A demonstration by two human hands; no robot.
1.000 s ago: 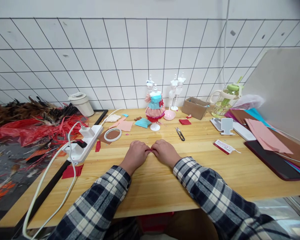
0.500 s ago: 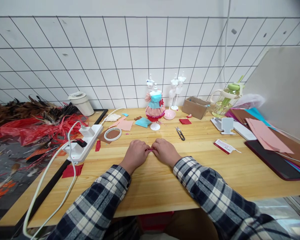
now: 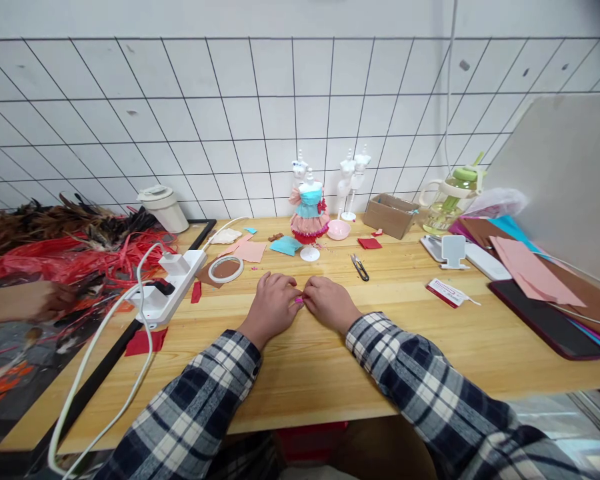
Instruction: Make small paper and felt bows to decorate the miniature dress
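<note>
Between my fingertips is a tiny magenta piece point(image 3: 299, 300), perhaps paper; its exact kind is too small to make out. My left hand point(image 3: 274, 301) pinches it from the left, with fingers curled. My right hand point(image 3: 329, 302) meets it from the other side, thumb and fingers pressed together. Both hands rest low over the wooden table point(image 3: 310, 380). Beyond them stands a small white dress form point(image 3: 310, 208) wearing a blue, pink and red ruffled dress. Thread snips point(image 3: 359, 267) lie beyond my right hand.
A pink bowl point(image 3: 339, 230), a cardboard box point(image 3: 391, 215) and bare dress forms point(image 3: 349, 180) stand at the back. Left are a tape roll point(image 3: 226, 269) and a power strip point(image 3: 173, 290) with cables. A phone point(image 3: 543, 320) lies right. Another person's hand point(image 3: 43, 301) reaches in at far left.
My left fingers have lifted and loosened slightly, and more of the magenta piece shows. Another person's hand has come into view at the far left.
</note>
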